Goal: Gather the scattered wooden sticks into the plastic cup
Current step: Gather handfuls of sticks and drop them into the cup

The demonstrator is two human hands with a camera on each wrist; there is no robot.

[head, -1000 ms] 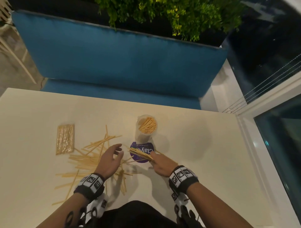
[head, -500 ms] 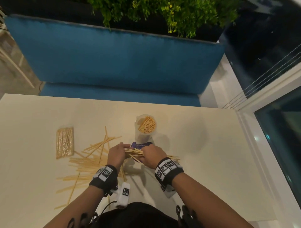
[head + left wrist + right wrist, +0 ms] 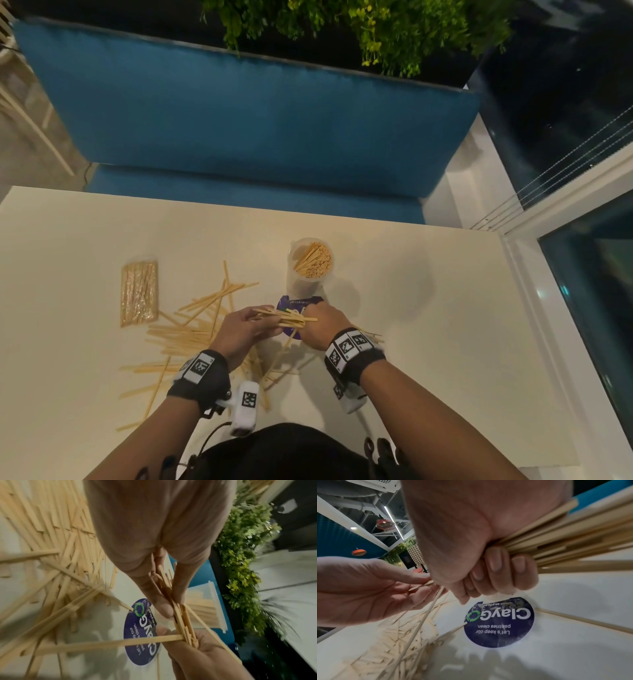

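Observation:
A clear plastic cup (image 3: 310, 263) stands upright on the cream table (image 3: 428, 325), with several wooden sticks on end inside it. Just in front of it, both hands hold one bundle of sticks (image 3: 289, 319) level above the table. My right hand (image 3: 313, 318) grips the bundle (image 3: 556, 545) in its fist. My left hand (image 3: 262, 320) pinches the bundle's other end between thumb and fingers (image 3: 163, 601). Many loose sticks (image 3: 185, 337) lie scattered on the table to the left and under my left wrist. The cup (image 3: 205, 605) shows just beyond the hands in the left wrist view.
A wrapped pack of sticks (image 3: 139, 294) lies at the far left. A round purple sticker (image 3: 500, 623) is stuck to the table under the hands. A few sticks (image 3: 371, 337) lie right of my right wrist. A blue bench (image 3: 260, 113) runs behind the table.
My left hand left the scattered pile and came over to the bundle in my right hand. Both hands have since lifted it slightly above the sticker.

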